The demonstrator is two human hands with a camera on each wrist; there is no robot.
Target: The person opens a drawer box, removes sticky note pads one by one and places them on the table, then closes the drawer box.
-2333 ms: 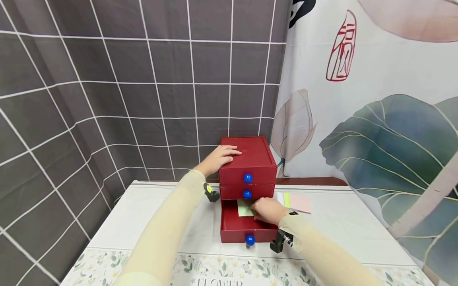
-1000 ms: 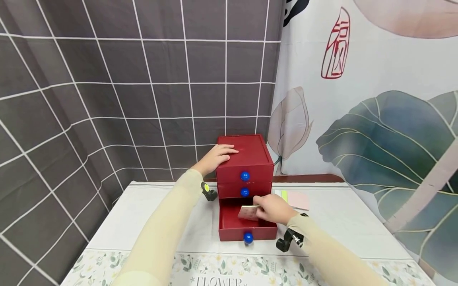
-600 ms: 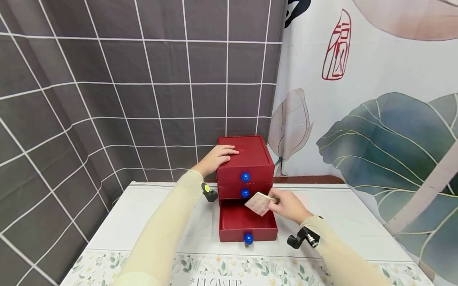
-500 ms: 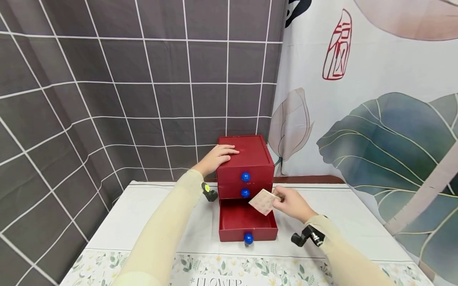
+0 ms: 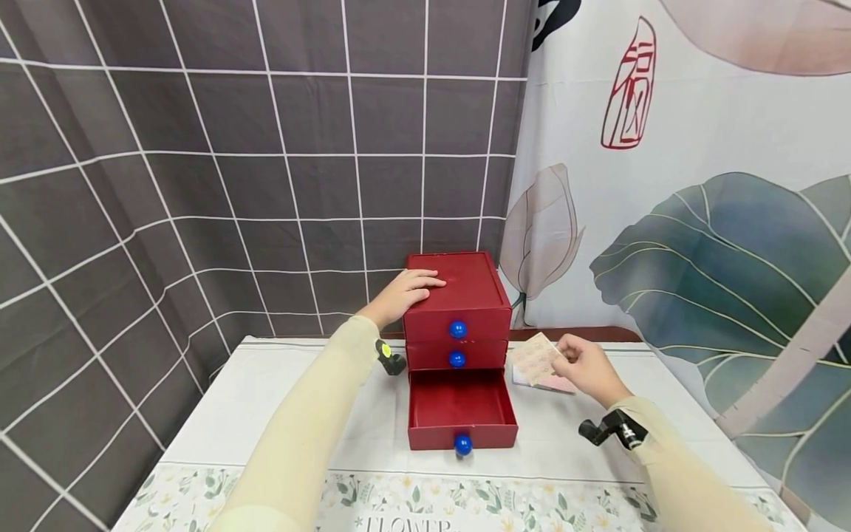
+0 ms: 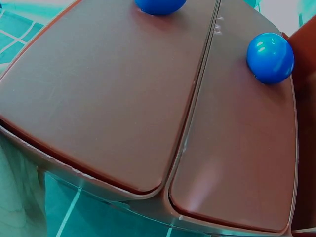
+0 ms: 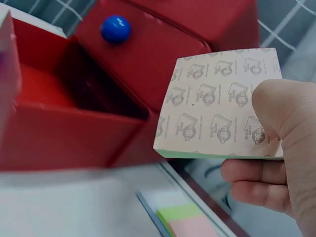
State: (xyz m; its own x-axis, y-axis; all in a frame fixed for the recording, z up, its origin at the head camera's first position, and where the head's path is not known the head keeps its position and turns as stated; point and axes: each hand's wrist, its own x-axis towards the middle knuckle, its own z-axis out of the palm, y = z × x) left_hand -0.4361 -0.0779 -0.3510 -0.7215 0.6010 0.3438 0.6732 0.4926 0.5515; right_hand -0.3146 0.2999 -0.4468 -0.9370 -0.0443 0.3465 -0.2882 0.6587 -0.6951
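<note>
My right hand (image 5: 588,369) pinches a sticky note pad (image 7: 217,103) between thumb and fingers. The pad's printed backing paper faces up, and a green edge shows beneath it in the right wrist view. It is held to the right of the red drawer cabinet (image 5: 459,323), over other sticky notes (image 5: 555,384) lying on the table. My left hand (image 5: 405,294) rests on the cabinet's top left edge with fingers stretched out. The bottom drawer (image 5: 459,403) is pulled out, with nothing inside its visible part. Two upper drawers are closed, each with a blue knob (image 6: 270,58).
The cabinet stands on a table with a white cloth (image 5: 299,414), floral along the front. A grey checked curtain (image 5: 312,185) hangs behind and to the left. A white curtain (image 5: 565,89) with leaf prints hangs at the right.
My right hand has lifted the sticky note pad out of the bottom drawer, turned its printed side up and carried it right, over the other notes. My left hand has stayed on the cabinet.
</note>
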